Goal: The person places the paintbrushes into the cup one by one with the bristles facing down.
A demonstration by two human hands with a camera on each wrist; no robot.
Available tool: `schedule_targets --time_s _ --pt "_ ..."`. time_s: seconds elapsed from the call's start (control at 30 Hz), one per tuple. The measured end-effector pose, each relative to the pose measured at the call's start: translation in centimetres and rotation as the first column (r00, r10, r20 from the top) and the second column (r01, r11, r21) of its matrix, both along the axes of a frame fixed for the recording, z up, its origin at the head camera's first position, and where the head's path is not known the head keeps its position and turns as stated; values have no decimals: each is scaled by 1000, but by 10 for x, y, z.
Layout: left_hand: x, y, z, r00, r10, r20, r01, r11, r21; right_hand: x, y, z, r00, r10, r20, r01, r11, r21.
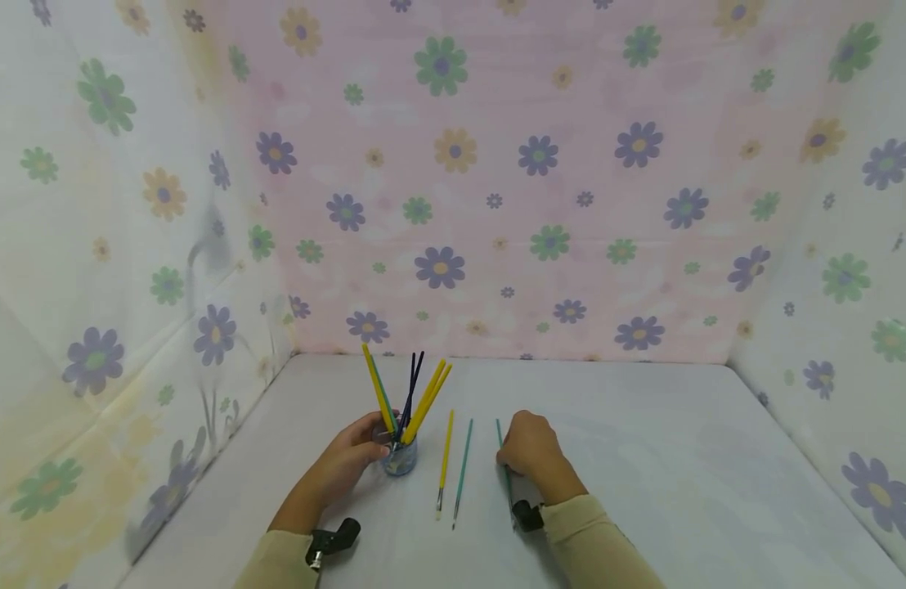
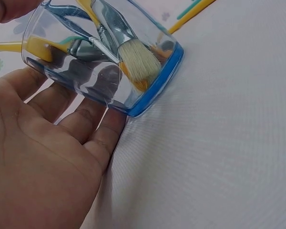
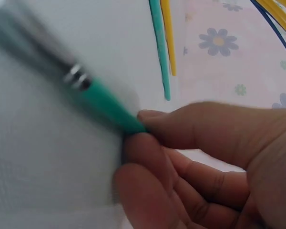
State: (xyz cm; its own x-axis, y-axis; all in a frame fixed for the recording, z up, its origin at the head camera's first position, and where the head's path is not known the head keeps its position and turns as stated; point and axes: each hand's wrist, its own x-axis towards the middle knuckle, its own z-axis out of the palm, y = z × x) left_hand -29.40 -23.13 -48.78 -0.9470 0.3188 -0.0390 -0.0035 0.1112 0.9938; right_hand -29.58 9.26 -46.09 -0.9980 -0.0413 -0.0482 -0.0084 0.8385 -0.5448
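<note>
Left hand (image 1: 357,452) holds brush cup (image 1: 399,456); right hand (image 1: 530,447) pinches green brush (image 3: 105,106)

My left hand (image 1: 353,451) curls its fingers (image 2: 93,131) round a clear cup with a blue base (image 2: 107,57), which stands upright on the table and holds yellow, teal and dark blue brushes fanning upward, one pale bristle head pressed against its wall just beyond my fingertips. My right hand (image 1: 530,448) pinches a teal brush (image 3: 107,109) between thumb and fingers; it lies flat, its silver ferrule just past my fingertips, its handle tip showing beyond my knuckles.
</note>
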Motion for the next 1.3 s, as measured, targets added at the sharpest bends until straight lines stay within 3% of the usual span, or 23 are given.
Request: schedule_targets --time_s 0.37,0.73,1.1,1.3 --pt "1 1 1 1000 4 -4 -4 1000 -8 -6 6 -3 995 -30 92 42 989 -140" --pt "0 0 -1 1000 -1 -20 1 1000 -7 -6 8 5 989 -23 146 74 932 -355" --pt "1 1 0 1000 29 -10 -29 999 -38 0 9 25 997 -12 77 45 896 -442" --pt "3 2 0 999 31 -10 -31 998 -51 2 7 33 999 2 55 26 861 -508"
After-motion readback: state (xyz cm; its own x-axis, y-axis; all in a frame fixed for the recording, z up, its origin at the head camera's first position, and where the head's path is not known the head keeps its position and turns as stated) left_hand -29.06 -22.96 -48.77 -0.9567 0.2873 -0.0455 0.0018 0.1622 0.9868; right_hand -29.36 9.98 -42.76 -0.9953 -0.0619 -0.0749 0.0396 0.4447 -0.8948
